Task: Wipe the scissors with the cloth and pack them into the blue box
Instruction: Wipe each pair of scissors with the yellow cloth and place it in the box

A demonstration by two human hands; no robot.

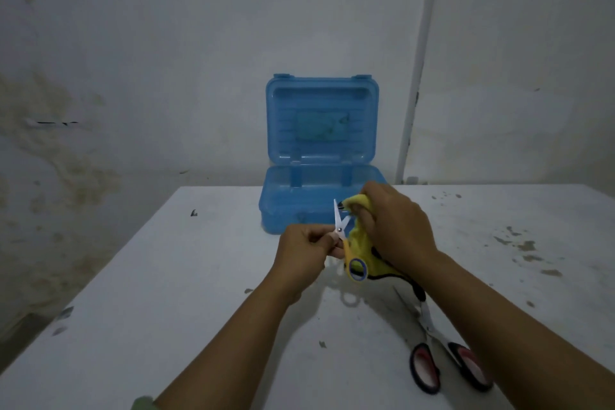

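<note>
A: In the head view, what do the hands hold?

B: The left hand (304, 250) pinches the small scissors (349, 250) near the pivot, fingers curled round them. The blades are a little apart and point up; the yellow handle ring hangs down.

A: And the right one?

B: The right hand (396, 223) grips the yellow cloth (359, 236), bunched against one blade.

A: Where is the box?

B: The blue box (319, 176) stands behind the hands on the white worktop (166, 276), lid upright against the wall.

A: Anything more?

B: Big scissors (436, 353) with black and red handles lie on the worktop under the right forearm
</note>
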